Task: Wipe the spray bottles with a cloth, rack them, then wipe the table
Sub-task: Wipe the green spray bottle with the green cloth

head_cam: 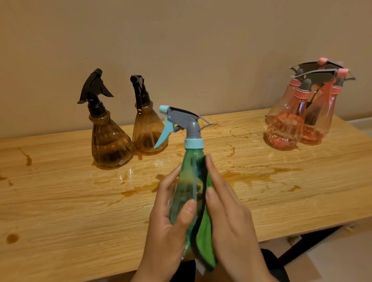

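My left hand grips the body of a clear green spray bottle with a grey head and light blue trigger, held upright above the table's front edge. My right hand presses a green cloth flat against the bottle's right side, fingers straight. Two brown bottles with black triggers stand at the back left. Several pink bottles hang together on a dark rack at the back right.
The wooden table carries brown liquid stains and wet patches across its middle and left side. A beige wall rises directly behind. The table's right end and a dark leg show above a pale floor.
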The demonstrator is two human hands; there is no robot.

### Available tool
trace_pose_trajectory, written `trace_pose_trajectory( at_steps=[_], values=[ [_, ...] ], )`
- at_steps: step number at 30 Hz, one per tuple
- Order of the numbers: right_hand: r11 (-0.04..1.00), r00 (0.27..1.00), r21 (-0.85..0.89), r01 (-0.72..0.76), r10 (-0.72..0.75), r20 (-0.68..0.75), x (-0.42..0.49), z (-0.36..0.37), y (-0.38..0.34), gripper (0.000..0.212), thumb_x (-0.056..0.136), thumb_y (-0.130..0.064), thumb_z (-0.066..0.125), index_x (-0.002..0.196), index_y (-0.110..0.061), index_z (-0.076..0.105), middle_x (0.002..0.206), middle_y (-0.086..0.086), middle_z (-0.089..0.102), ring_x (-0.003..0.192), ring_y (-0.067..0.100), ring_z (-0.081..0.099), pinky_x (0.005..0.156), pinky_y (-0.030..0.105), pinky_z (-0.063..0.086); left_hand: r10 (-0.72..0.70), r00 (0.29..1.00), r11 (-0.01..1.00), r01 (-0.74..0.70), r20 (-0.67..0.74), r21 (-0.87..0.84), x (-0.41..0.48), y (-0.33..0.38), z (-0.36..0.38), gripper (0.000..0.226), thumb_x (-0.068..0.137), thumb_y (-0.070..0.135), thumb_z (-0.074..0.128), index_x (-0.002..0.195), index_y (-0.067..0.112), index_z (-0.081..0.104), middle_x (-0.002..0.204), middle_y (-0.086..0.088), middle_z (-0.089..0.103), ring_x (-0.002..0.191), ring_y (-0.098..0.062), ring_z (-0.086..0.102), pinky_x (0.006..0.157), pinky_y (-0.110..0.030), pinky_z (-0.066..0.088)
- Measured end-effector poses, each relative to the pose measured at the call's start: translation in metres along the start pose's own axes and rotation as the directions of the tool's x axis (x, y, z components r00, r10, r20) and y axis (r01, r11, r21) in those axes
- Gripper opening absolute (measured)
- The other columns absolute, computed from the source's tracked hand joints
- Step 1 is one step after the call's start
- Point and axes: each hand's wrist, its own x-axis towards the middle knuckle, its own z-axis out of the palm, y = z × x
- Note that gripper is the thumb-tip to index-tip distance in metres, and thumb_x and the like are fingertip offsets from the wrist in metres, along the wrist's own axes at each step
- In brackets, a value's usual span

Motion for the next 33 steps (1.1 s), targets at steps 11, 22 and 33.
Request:
trace_pose_trajectory(
  at_steps=[11, 22, 33],
  values=[
    [0.891, 0.967, -0.385, 0.240, -0.254, 0.014, -0.035, 0.015, 0.014, 0.047, 0.109, -0.043, 0.023, 0.156, -0.048, 0.030, 0.169, -0.006, 0.018, 0.155, 0.024, 0.023, 0.120, 0.025, 0.025, 0.013, 0.994, 0.995, -0.024, -0.107, -0.098, 0.002, -0.001, 0.000, 0.047, 0.075, 0.049, 0.069, 0.121, 0.054, 0.065, 0.131, 0.003, 0.071, 0.121, -0.020, 0.069, 0.094, -0.038, 0.057],
    [0.917, 0.968, -0.311, 0.248, -0.251, 0.033, -0.008, 0.003, 0.005, 0.049, 0.108, -0.038, 0.033, 0.157, -0.043, 0.031, 0.169, -0.014, 0.014, 0.154, 0.012, 0.022, 0.118, 0.027, 0.031, -0.018, 0.999, 0.995, 0.014, -0.029, -0.103, 0.003, 0.001, 0.001, 0.050, 0.075, 0.047, 0.067, 0.125, 0.046, 0.064, 0.129, 0.007, 0.072, 0.119, -0.017, 0.069, 0.090, -0.024, 0.056],
    [0.988, 0.994, -0.112, 0.108, -0.110, -0.015, -0.022, 0.008, 0.004, 0.047, 0.103, -0.048, 0.041, 0.149, -0.058, 0.035, 0.165, -0.025, 0.020, 0.152, 0.002, 0.023, 0.118, 0.031, 0.035, -0.106, 0.991, 0.951, 0.079, -0.076, -0.301, 0.004, 0.005, 0.001, 0.069, 0.066, 0.044, 0.086, 0.130, 0.032, 0.061, 0.128, -0.010, 0.072, 0.115, -0.028, 0.071, 0.081, -0.028, 0.060]
  ],
)
